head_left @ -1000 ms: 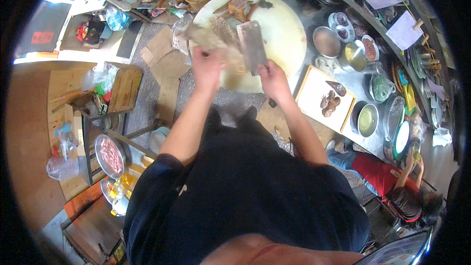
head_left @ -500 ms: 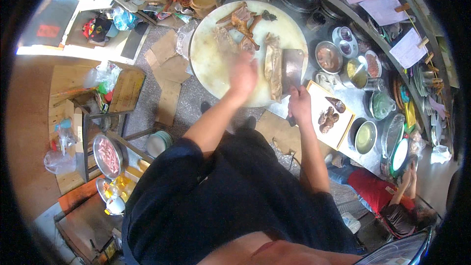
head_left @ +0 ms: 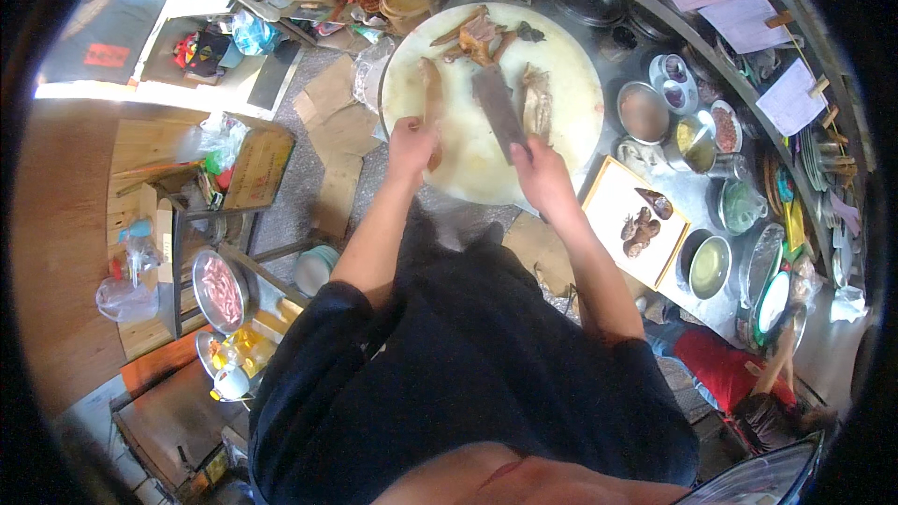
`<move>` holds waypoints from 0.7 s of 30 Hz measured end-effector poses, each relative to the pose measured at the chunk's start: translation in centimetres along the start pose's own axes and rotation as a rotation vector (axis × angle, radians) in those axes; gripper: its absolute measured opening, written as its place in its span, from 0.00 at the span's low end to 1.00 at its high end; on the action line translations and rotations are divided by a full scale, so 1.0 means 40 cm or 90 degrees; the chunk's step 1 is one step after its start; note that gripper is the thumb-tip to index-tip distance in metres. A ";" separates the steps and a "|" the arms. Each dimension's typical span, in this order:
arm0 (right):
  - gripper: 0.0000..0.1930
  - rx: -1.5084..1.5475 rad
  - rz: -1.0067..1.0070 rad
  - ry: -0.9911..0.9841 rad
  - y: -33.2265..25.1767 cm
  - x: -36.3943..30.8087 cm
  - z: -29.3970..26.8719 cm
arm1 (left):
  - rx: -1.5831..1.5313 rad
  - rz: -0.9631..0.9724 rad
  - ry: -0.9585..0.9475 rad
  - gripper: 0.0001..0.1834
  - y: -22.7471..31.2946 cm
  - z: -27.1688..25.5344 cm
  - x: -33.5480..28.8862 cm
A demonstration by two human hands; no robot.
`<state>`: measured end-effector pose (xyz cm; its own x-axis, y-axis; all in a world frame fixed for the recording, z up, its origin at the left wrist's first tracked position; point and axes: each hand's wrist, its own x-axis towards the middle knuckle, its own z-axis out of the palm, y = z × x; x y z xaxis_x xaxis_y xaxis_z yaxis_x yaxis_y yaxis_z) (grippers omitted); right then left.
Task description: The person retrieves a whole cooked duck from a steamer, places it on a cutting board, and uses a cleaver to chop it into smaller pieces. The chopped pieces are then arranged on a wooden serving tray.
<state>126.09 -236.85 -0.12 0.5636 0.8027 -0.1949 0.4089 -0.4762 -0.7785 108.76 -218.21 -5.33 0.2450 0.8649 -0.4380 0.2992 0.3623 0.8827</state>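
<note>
Head view: our right hand (head_left: 541, 173) grips the cleaver (head_left: 499, 112), blade over the round chopping board's (head_left: 571, 103) centre. Our left hand (head_left: 412, 142) closes on a meat strip (head_left: 431, 103) near the board's left edge.

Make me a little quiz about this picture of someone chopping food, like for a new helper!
1. True or false: the right hand holds a cleaver over the round chopping board.
2. What does the left hand rest on?
A. a metal bowl
B. a long strip of meat
C. a sheet of paper
3. Fill in: the flat tray to the right of the board has dark ___ pieces on it.

Key:
1. True.
2. B, the strip lies on the board's left side.
3. Brown; what food they are is too small to tell.
</note>
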 end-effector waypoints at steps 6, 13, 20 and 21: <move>0.18 -0.129 -0.004 -0.090 -0.068 0.107 0.121 | 0.242 0.181 0.107 0.24 -0.025 -0.058 0.056; 0.17 -0.190 0.018 0.016 -0.046 0.133 0.119 | 0.377 0.319 0.053 0.29 0.023 -0.050 0.164; 0.16 -0.213 -0.004 0.053 -0.092 0.163 0.082 | 0.345 0.341 -0.028 0.27 0.007 -0.037 0.109; 0.16 -0.207 -0.078 0.078 -0.107 0.183 0.105 | 0.349 0.352 -0.010 0.27 0.006 -0.035 0.108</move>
<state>125.45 -227.42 -0.71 0.5702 0.8212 -0.0230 0.6744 -0.4839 -0.5577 108.62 -213.90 -6.77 0.5032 0.8634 0.0355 0.5418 -0.3472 0.7654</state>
